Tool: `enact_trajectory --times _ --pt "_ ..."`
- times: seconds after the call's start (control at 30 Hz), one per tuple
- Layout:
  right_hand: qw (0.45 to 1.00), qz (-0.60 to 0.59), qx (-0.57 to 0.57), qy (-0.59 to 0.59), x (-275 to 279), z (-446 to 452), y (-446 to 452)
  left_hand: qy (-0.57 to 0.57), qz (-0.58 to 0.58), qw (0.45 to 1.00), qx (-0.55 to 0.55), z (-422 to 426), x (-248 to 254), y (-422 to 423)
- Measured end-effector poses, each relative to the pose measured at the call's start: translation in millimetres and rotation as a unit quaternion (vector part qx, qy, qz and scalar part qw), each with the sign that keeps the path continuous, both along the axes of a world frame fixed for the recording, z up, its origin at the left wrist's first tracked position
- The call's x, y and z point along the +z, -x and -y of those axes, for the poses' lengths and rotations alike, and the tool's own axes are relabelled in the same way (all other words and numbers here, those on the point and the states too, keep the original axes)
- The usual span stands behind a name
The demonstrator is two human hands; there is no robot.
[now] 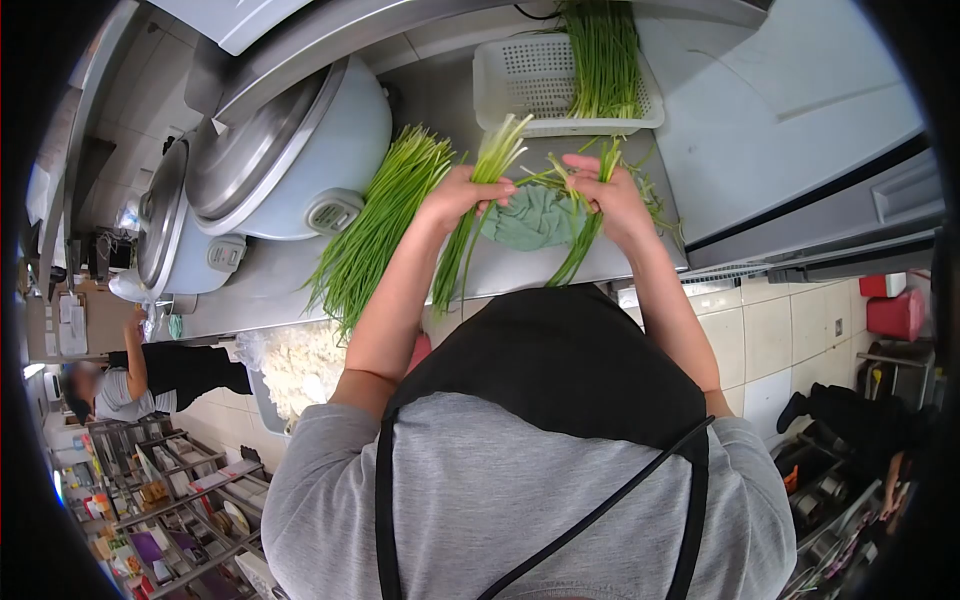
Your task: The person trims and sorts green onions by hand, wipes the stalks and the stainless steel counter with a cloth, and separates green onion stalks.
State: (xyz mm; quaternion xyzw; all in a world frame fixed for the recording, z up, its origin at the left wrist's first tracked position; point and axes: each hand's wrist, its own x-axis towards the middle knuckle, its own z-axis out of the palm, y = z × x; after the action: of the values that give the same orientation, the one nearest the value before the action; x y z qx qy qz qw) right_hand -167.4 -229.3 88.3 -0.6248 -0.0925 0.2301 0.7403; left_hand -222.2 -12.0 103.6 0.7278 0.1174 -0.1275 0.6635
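Note:
My left hand [460,197] is closed round a small bunch of green chives [497,152], pale ends pointing up and away, green tips hanging toward me. To the right, my right hand [615,202] pinches a few chive stalks [577,255] between thumb and fingers. A crumpled green cloth or bag [533,218] lies on the steel counter between both hands. Beside my left forearm spreads a large pile of chives [385,215]. Loose stalk scraps [655,200] lie around and behind my right hand.
Behind my hands stands a white perforated basket [500,85] with more chives [603,60]. Two big rice cookers [350,140] occupy the counter's left. A steel-edged fridge or cabinet [800,120] borders the right. A tub of white food [300,370] sits below left; people are at both sides.

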Motion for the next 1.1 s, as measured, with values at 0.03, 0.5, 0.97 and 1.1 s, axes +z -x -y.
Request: enact_trajectory --times 0.03,0.5,0.97,1.1 --pt "1.000 -0.012 0.008 -0.013 1 2 -1 -0.005 -0.010 1.000 -0.019 -4 4 0" --pt "0.997 -0.034 -0.036 -0.066 -14 23 -20 0.003 -0.029 0.999 -0.034 -23 1 5" --pt "0.959 0.217 -0.102 0.150 -37 2 -21 0.059 -0.019 0.998 -0.017 -8 -7 -1" --pt "0.999 -0.049 -0.007 0.024 -15 -18 0 0.068 -0.020 0.996 -0.055 14 -3 -5"
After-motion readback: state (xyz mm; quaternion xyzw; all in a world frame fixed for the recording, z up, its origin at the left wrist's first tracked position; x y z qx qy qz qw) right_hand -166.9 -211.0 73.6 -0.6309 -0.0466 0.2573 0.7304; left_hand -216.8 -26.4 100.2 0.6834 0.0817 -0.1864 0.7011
